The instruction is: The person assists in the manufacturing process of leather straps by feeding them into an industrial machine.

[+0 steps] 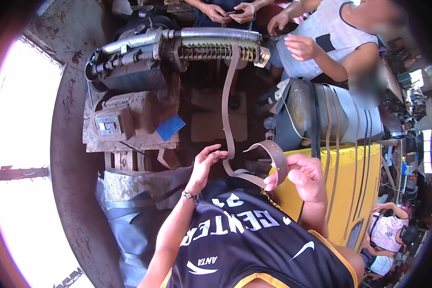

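A long brownish-grey belt strap (227, 108) hangs from the front of a roller machine (201, 44) and runs down to my lap. It bends there toward my right hand (306, 176), which is closed on the strap with thumb and fingers. The strap's free end curls up in an arc beside that hand, with small dots along it. My left hand (209, 162), a bracelet on its wrist, has its fingers stretched out, and the fingertips touch or nearly touch the strap's edge.
A motor housing (113, 121) and a blue card (171, 128) sit on the left stand. Several straps drape over a yellow bench (353, 177) on my right. Two people are beyond the machine; one person's hands (233, 13) hold a small strip. Another person (389, 230) is far right.
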A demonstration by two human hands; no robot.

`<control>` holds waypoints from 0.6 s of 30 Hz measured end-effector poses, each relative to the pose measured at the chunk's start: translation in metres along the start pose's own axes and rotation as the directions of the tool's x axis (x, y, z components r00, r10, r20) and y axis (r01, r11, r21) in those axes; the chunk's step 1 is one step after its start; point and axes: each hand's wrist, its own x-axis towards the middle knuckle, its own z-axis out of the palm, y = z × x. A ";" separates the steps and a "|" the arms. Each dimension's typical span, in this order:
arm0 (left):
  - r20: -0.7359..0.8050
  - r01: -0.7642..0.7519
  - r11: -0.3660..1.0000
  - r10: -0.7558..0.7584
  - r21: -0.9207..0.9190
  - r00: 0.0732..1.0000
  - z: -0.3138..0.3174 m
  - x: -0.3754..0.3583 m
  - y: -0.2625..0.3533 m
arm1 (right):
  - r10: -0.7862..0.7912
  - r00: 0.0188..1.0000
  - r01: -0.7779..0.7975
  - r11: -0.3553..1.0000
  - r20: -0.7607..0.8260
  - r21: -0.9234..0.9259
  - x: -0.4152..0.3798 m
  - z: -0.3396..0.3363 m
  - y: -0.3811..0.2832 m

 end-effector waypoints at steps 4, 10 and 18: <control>0.036 0.046 0.999 -0.045 -0.023 0.998 -0.009 -0.014 -0.018 | -0.083 0.997 0.083 0.997 -0.007 0.002 -0.014 0.019 -0.003; 0.018 0.061 0.997 -0.060 -0.037 0.998 -0.019 -0.032 -0.041 | -0.097 0.994 0.097 0.995 0.040 0.021 -0.025 0.042 -0.006; -0.136 -0.038 0.998 0.030 -0.058 0.990 -0.005 -0.062 -0.063 | -0.076 0.991 0.078 0.997 0.108 -0.015 -0.028 0.042 -0.016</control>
